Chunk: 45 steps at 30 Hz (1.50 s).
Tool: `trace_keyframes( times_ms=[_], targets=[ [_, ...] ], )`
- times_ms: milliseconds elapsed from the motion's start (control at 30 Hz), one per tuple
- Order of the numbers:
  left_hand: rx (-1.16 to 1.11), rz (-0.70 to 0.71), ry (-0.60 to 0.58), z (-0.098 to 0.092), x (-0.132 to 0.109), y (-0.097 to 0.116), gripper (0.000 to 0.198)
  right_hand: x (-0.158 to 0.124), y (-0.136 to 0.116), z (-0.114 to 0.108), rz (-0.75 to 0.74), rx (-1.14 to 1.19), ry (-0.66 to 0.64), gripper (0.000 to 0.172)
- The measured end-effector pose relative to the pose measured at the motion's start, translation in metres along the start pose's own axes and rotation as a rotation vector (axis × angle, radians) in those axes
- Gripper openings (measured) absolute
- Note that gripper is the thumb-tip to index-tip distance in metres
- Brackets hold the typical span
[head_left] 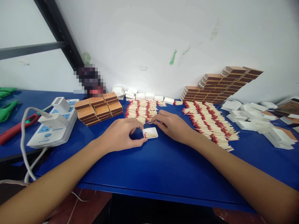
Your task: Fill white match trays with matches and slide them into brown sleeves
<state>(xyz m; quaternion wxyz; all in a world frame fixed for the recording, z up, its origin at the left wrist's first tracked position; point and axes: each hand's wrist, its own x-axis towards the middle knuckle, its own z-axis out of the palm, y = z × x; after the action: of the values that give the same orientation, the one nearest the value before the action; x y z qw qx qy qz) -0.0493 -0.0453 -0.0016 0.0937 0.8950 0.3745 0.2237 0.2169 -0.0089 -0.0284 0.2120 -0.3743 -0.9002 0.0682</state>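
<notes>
A small white matchbox tray (153, 131) lies on the blue table with a few red-tipped matches (150, 135) inside it. My left hand (125, 133) grips the tray's left end between thumb and index finger. Just behind the tray, my right hand (171, 124) pinches a match (150, 123) with its red head pointing left. Beyond my hands is a heap of matches (137, 109) laid in rows. A larger spread of matches (207, 121) lies to the right of my right hand.
Stacked brown matchboxes (99, 109) stand at left, and a taller stack (217, 85) leans near the wall at right. White trays (254, 115) are piled far right, with others (140, 95) along the wall. A power strip (58, 127) with white cables sits left, near green-handled tools (8, 110).
</notes>
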Motion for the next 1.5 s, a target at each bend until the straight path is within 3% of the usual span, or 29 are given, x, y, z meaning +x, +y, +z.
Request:
trace_keyframes(
  times_ms=[700, 1133, 1367, 1500],
  targets=[
    [0.003, 0.003, -0.006, -0.001, 0.001, 0.000, 0.025, -0.001, 0.004, 0.003, -0.018, 0.009, 0.016, 0.026],
    [0.003, 0.012, -0.003, 0.000, 0.001, 0.000, 0.026, 0.002, 0.005, -0.002, 0.049, 0.122, 0.027, 0.010],
    [0.015, -0.009, -0.016, -0.001, 0.001, 0.001, 0.027, 0.001, 0.005, -0.005, 0.109, 0.082, -0.049, 0.009],
    [0.023, -0.001, -0.009, -0.001, 0.002, 0.001, 0.026, -0.003, -0.006, -0.014, 0.081, 0.127, 0.020, 0.008]
  ],
)
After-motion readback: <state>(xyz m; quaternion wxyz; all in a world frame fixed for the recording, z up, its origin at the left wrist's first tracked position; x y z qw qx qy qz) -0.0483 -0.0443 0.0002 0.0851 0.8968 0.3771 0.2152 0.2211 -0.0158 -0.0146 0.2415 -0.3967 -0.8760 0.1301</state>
